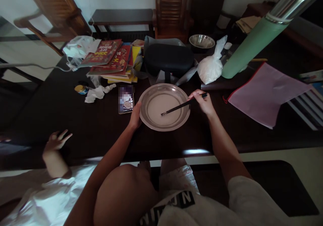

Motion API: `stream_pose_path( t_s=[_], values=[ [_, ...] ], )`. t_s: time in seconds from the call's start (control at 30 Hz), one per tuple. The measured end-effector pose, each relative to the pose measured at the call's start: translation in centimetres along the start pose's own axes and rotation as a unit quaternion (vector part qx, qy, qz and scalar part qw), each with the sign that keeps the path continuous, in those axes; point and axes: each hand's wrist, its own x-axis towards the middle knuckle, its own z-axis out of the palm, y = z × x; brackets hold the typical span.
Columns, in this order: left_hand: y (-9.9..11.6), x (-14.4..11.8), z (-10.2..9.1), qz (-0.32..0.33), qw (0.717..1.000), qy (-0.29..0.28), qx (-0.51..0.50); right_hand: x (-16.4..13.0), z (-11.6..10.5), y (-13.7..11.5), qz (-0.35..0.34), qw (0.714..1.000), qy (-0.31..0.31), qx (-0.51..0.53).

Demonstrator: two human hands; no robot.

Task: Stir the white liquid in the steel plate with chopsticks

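A wide metal basin (164, 128) with pale, whitish liquid (161, 104) in it stands near the front edge of the dark table. My left hand (136, 115) grips the basin's left rim. In my right hand (202, 101) is a pair of dark chopsticks (178, 107), slanting down over the basin with the tips at the liquid near its middle. Just left of the basin lies a lit phone (126, 99). Behind and to the right sits a knotted clear bag of white powder (210, 69).
Stacked red books (108, 57) and a black case (168, 58) line the back. Further right are a metal bowl (202, 41), a tall green bottle (252, 47) and a pink folder (267, 91). Crumpled tissues (95, 94) lie by a small jar (80, 89). Another person's hand (57, 141) rests at left.
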Motion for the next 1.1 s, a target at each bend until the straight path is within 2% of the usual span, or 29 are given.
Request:
stream_pose_path(
  t_s=[0.07,0.2,0.27,0.47,0.67,0.73,0.83,0.9,1.03,1.1],
  values=[
    [0.0,0.0,0.1,0.003,1.0,0.0,0.001,0.0,0.3,-0.2,-0.009,1.0,-0.01,-0.02],
    [0.1,-0.1,0.2,-0.006,1.0,0.003,-0.011,0.2,-0.7,-0.1,-0.026,0.997,0.071,-0.014],
    [0.2,-0.1,0.3,-0.002,1.0,0.006,-0.004,0.2,-1.0,0.0,-0.023,0.996,0.084,0.004],
    [0.4,-0.2,0.3,0.014,1.0,0.009,0.023,-0.1,0.1,-0.2,-0.019,1.0,-0.015,-0.006],
    [0.3,-0.2,0.2,-0.005,1.0,0.004,-0.001,0.1,-1.1,0.0,-0.033,0.997,0.073,-0.011],
    [0.3,-0.1,0.2,-0.008,1.0,0.008,-0.002,0.0,-1.0,0.0,-0.024,0.998,0.053,-0.005],
    [0.3,-0.1,0.2,-0.011,1.0,0.01,-0.002,-0.1,-0.3,-0.2,-0.012,1.0,-0.013,-0.011],
    [0.3,-0.2,0.3,-0.013,1.0,0.011,-0.006,-0.1,0.0,-0.3,-0.022,0.999,-0.02,-0.022],
    [0.3,-0.2,0.4,-0.01,1.0,0.012,-0.005,0.1,-0.9,-0.1,-0.04,0.997,0.061,-0.027],
    [0.3,-0.1,0.3,0.011,1.0,0.004,0.022,0.1,-1.3,0.0,-0.032,0.997,0.075,-0.018]
  ],
)
